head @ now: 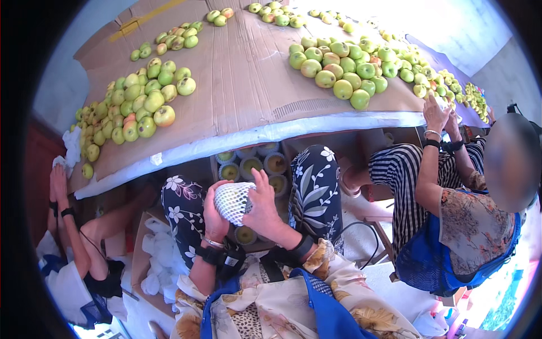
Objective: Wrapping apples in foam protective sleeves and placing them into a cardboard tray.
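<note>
My left hand and my right hand hold a white foam mesh net between them, above my lap. The net bulges roundly as if around a fruit, but its content is mostly hidden. Below and beyond my hands, between my knees, stands a cardboard box with green apples in foam nets set in rows. Past my knees, the table bears a pile of green and yellow apples on the left and a larger pile on the right.
A cardboard-covered table has a white-wrapped front edge. At lower left stands an open carton of white foam nets. A co-worker sits at right, hands by the apples; another co-worker's hands are at far left. A wooden stool stands at right.
</note>
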### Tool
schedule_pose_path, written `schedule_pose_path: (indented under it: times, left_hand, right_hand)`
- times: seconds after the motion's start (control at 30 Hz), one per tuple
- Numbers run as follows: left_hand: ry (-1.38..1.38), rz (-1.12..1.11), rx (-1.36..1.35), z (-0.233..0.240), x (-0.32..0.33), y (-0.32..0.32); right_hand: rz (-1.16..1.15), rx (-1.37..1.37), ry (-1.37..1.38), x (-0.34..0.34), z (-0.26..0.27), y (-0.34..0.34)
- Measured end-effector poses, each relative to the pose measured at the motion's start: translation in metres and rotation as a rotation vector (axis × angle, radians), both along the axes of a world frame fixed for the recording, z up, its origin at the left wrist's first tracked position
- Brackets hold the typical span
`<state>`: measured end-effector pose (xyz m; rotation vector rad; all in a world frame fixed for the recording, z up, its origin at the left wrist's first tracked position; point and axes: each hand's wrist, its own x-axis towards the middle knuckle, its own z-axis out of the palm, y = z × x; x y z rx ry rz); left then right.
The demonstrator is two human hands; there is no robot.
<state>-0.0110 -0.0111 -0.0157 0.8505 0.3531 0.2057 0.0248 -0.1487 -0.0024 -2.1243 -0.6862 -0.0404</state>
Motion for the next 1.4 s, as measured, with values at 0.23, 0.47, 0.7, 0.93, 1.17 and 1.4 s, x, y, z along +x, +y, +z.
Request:
schedule_pose_path:
  times: [0.23, 0.47, 0.7, 0.93, 1.17, 1.4]
  left_hand:
    - [0.051, -0.025, -0.019, -0.011, -0.001, 0.004]
    - [0.028, -0.076, 0.057, -0.018, -0.001, 0.005]
    - [0.038, -0.044, -0.057, -0.023, 0.002, 0.011]
    - [0.066, 0.01, 0.235, -0.014, -0.014, 0.017]
    - [0.049, -0.04, 0.026, -0.018, 0.003, -0.001]
    - [0.156, -0.031, 0.158, -0.005, -0.006, 0.002]
  right_hand:
    - [0.004, -0.068, 0.033, -0.001, -0.008, 0.001]
    - [0.029, -0.051, 0.048, 0.003, -0.01, -0.005]
    - [0.075, 0.21, 0.082, 0.006, 0.003, -0.005]
    - [0.14, 0.299, 0.049, 0.005, 0.003, 0.001]
    - [0.048, 0.357, 0.123, 0.009, -0.002, -0.006]
    - [0.119, 0.359, 0.159, 0.009, 0.001, 0.002]
